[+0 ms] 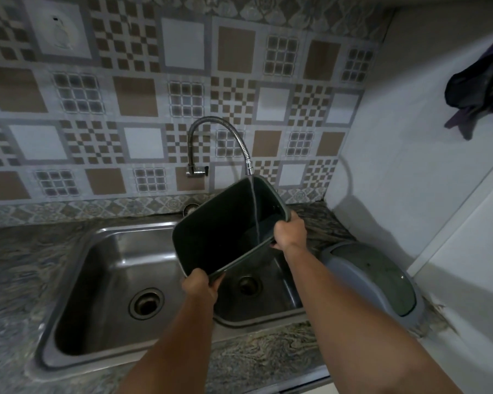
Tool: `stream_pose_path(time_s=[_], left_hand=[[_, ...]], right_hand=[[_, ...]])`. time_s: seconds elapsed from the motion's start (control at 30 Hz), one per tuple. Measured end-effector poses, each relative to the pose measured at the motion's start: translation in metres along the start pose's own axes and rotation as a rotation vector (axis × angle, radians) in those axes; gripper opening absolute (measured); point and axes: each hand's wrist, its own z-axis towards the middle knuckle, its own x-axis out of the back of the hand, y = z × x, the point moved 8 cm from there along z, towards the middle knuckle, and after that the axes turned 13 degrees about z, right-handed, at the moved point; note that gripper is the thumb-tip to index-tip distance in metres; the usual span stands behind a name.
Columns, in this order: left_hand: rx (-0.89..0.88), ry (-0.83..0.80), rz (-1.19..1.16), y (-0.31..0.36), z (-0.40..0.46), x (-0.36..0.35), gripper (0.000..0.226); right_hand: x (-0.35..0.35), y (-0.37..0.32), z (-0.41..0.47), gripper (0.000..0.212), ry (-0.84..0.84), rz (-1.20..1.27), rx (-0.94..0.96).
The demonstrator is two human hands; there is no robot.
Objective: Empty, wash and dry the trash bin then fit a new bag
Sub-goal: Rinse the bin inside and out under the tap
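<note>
Under the faucet (248, 166), left hand (200, 285) and right hand (290, 233) each grip the trash bin (225, 223) rim, tilting it so water rinses inside

Dim, soft, fisheye-bent edges

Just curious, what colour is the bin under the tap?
Dark green bin with a grey rim, seen in the head view.

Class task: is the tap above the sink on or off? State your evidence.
On. A thin stream of water falls from the flexible metal tap into the dark plastic bin.
</note>
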Motion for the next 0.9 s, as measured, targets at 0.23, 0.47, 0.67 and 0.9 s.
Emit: stream_pose_path(time_s=[0.23, 0.47, 0.67, 0.9], left_hand=[[-0.035, -0.022, 0.006, 0.001, -0.005, -0.016, 0.052], [-0.017, -0.192, 0.134, -0.006, -0.022, -0.06, 0.043], [-0.033, -0.176, 0.172, -0.01, -0.024, -0.091, 0.062], [0.041, -0.21, 0.241, -0.019, -0.019, -0.116, 0.042]], right_hand=[[0.011, -0.028, 0.002, 0.046, 0.046, -0.047, 0.085], [0.056, -0.036, 0.021, 0.046, 0.166, 0.035, 0.066], [0.08, -0.027, 0.049, 0.053, 0.244, 0.075, 0.086], [0.077, -0.046, 0.045, 0.055, 0.312, 0.073, 0.189]])
